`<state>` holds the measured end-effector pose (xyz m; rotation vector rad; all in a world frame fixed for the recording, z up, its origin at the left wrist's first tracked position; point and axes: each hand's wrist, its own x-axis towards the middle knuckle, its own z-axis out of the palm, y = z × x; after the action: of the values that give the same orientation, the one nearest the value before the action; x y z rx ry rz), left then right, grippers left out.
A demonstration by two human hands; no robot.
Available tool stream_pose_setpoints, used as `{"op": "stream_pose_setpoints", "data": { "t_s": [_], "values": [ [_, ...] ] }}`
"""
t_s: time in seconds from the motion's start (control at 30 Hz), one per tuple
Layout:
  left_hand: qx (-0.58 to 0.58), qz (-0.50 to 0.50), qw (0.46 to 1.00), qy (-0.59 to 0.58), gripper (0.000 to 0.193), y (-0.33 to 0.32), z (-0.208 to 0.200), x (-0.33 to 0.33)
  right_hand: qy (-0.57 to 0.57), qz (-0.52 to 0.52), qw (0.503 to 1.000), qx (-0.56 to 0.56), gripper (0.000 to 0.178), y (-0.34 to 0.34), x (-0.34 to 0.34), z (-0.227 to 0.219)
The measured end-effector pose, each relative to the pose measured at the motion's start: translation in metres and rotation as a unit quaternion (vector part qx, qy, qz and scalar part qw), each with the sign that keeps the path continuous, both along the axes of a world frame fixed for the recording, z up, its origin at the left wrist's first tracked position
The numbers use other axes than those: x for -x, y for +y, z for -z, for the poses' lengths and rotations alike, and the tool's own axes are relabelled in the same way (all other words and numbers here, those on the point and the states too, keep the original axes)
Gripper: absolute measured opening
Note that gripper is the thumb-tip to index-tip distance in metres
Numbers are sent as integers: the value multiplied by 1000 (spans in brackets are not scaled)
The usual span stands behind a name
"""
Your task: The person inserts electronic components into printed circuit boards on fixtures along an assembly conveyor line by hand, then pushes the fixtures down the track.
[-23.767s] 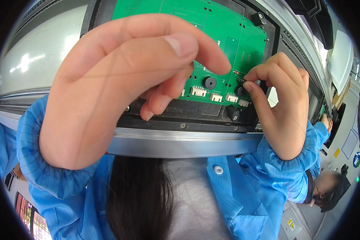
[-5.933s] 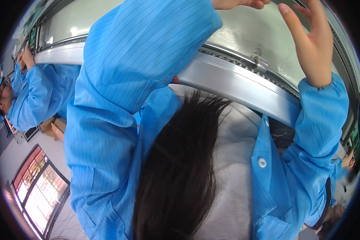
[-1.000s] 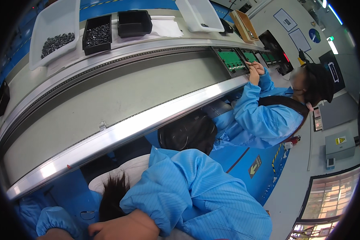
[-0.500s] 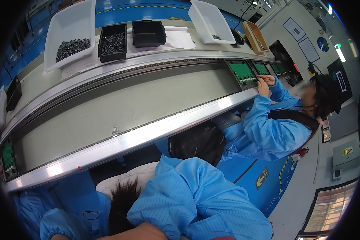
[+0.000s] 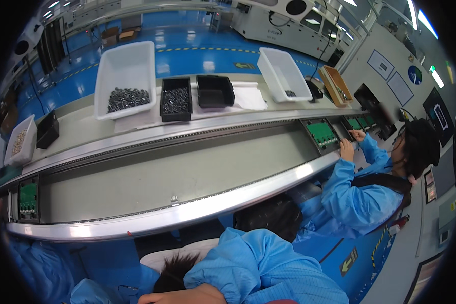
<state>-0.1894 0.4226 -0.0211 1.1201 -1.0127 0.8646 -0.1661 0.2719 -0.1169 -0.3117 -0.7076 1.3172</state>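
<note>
My right arm, in a blue striped sleeve [image 5: 258, 263], is bent across the lower middle. Part of my right hand [image 5: 187, 295] shows at the lower edge, close to dark hair [image 5: 175, 273]; its fingers are cut off, so whether it holds anything is hidden. Only a blue sleeve [image 5: 93, 291] shows at lower left on my left side, with that hand out of sight. Beyond my arms runs a conveyor [image 5: 162, 177] with metal rails. A framed green circuit board [image 5: 29, 195] sits at its left end, and another green circuit board [image 5: 321, 133] sits toward the right.
A co-worker in blue [image 5: 365, 197] reaches over the line at right, hands [image 5: 347, 147] beside the boards. Behind stand a white bin [image 5: 104, 96] and black bin [image 5: 168, 114] of small dark parts, another black bin [image 5: 215, 99], and a white bin [image 5: 283, 76]. A black bag [image 5: 268, 218] lies nearer.
The view has tilted up, so the conveyor and bins appear lower and more floor shows behind. The co-worker's hands have drawn slightly apart. My right hand remains at the lower edge.
</note>
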Motion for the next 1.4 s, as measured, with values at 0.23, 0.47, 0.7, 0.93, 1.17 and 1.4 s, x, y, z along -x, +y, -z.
{"op": "stream_pose_setpoints", "data": {
  "t_s": [0.23, 0.47, 0.7, 0.93, 1.17, 1.4],
  "values": [
    [-320, -62, 935, 142, 24, 97, 99, 93, 195, 16, 974, 114, 16, -13, -3, -27],
    [-418, 9, 887, 194, 20, 62, 52, 54, 82, 21, 996, 29, 15, -14, -15, -17],
    [-270, -106, 823, 489, 15, 7, 26, 70, -91, 52, 993, -60, 21, -10, -36, -1],
    [-442, 26, 873, 203, 15, 56, 18, 90, -286, 81, 943, -150, 30, -38, -39, 9],
    [-483, 67, 836, 254, 22, 70, 37, 77, -287, 66, 928, -230, 29, -53, -54, -49],
    [-544, 106, 775, 303, 30, 66, 32, 54, -379, 73, 865, -321, 27, -49, -69, -45]
  ]
}}
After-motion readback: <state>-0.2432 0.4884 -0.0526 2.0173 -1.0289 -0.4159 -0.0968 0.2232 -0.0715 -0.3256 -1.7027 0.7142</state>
